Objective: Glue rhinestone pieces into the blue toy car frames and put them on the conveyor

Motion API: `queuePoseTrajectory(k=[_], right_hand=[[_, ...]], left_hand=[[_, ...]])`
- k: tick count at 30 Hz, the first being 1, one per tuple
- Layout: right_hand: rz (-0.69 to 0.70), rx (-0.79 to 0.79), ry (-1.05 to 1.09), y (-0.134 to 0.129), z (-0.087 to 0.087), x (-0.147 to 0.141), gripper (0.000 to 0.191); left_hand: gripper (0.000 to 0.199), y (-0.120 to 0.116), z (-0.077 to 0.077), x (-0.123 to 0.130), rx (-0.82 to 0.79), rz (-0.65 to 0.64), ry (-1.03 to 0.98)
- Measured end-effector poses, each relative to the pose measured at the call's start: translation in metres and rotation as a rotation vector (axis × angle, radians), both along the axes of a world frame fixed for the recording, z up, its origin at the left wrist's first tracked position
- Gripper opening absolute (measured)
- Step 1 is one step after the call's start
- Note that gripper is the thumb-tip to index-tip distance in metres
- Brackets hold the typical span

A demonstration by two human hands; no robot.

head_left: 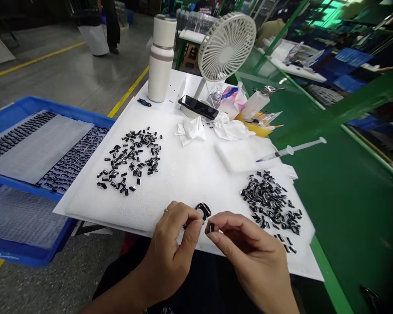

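"Fingers first: how are they set in the head view?"

"Both sets are pinched closed. A black looped part appears to be gripped by the left hand, though the hold is partly hidden; a small black piece is gripped between thumb and fingertips of the right hand."

"Which step is in hand?"

"Fitting or checking, it seems; which cannot be told. The piece is held close beside the looped part. A steady left hold and a careful turn of the piece are probably called for."

"And the room for moving?"

"Both are held near the front edge of the white sheet, so a slipped piece could be lost over it. Rightward, space is limited by a heap of black pieces; leftward, scattered black pieces are spread. Between them, a bare stretch is left. Beyond the heap, a syringe is rested against a foam pad."
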State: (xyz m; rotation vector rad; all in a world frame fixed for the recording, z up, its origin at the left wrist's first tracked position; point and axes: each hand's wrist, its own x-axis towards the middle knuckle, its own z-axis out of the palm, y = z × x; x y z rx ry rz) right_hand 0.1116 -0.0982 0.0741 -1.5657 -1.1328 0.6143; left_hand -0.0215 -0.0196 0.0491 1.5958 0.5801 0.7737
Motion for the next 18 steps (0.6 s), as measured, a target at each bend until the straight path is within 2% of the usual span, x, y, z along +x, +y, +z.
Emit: queuePoseTrajectory(k=[3,8,10,13,18], right_hand=[[0.049,0.109,-0.105,-0.005,0.001,-0.003,0.025],[0.128,0.190,-0.168,-0.016,-0.005,0.002,0.027],[0.118,0.196,-0.102,-0.019,-0.008,0.002,0.024],[0.072,0.209,0.021,-0.020,-0.012,-0.001,0.019],[0.041,0.271,0.076,-0.020,-0.015,-0.009,0.018]], left_hand=[[0.021,-0.003,0.006,0.003,-0.177,-0.087,-0.018],[0.025,-0.005,0.011,0.006,-0.347,-0.269,-0.079],[0.025,-0.008,0.012,0.006,-0.370,-0.297,-0.082],[0.025,-0.014,0.011,0.006,-0.347,-0.273,-0.057],[0.027,-0.022,0.011,0.004,-0.332,-0.293,-0.036]])
